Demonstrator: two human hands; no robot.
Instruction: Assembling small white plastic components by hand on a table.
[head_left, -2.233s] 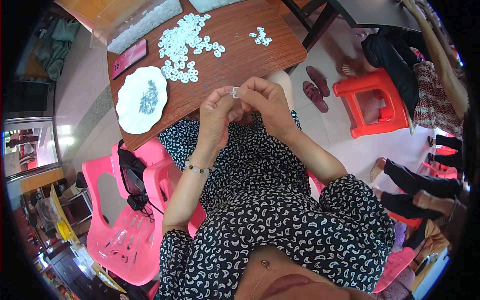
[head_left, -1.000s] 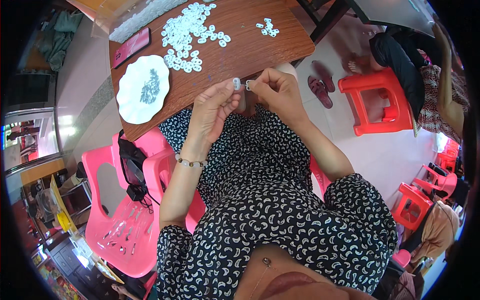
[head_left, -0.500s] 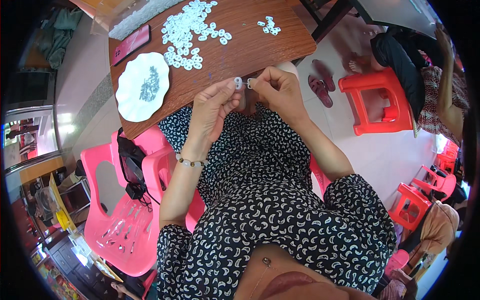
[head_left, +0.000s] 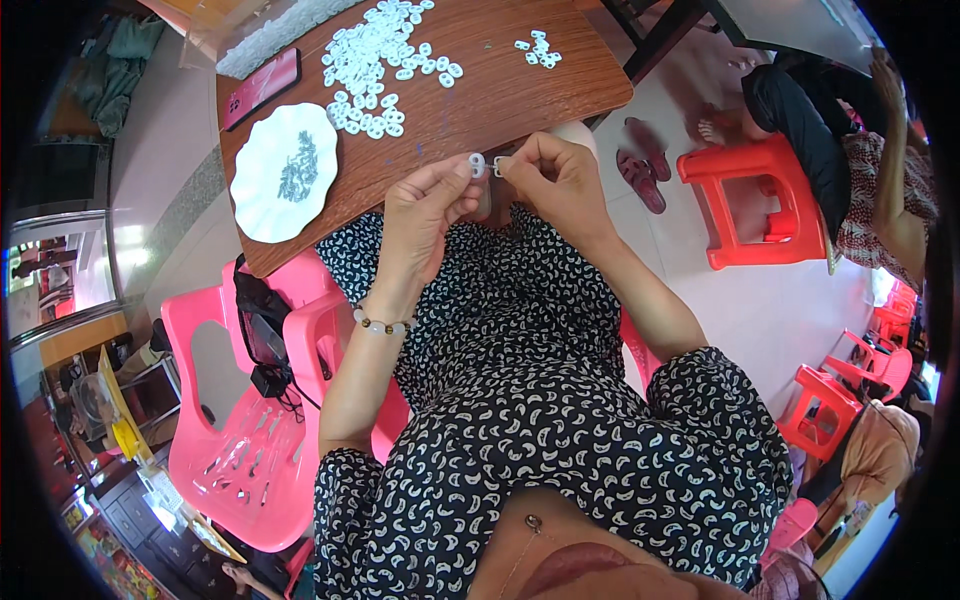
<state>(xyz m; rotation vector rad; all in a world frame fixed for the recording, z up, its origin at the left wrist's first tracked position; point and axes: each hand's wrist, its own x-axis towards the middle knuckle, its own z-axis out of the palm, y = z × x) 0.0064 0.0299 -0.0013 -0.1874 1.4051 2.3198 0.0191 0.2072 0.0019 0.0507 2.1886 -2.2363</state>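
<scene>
My left hand (head_left: pixel 425 205) pinches a small white oval plastic piece (head_left: pixel 477 163) with two holes, held up at the table's near edge. Close beside it, my right hand (head_left: pixel 560 185) is closed on a second small white piece (head_left: pixel 499 167), partly hidden by the fingertips. A thin short link seems to span the gap between the two pieces. Beyond my hands, a pile of similar white oval pieces (head_left: pixel 358 58) lies on the brown wooden table (head_left: pixel 480 95). A smaller cluster of white pieces (head_left: pixel 541 52) sits farther right. On the left, a scalloped white plate (head_left: pixel 258 180) holds many tiny dark grey bits (head_left: pixel 301 172).
A pink phone (head_left: pixel 262 90) lies behind the plate, near a clear box of white pieces (head_left: pixel 285 38). To the left stands a pink chair (head_left: pixel 240 470) with a black bag (head_left: pixel 262 325). Red stool (head_left: pixel 750 205), dark red slippers (head_left: pixel 642 178) and a seated person (head_left: pixel 880 190) are at right.
</scene>
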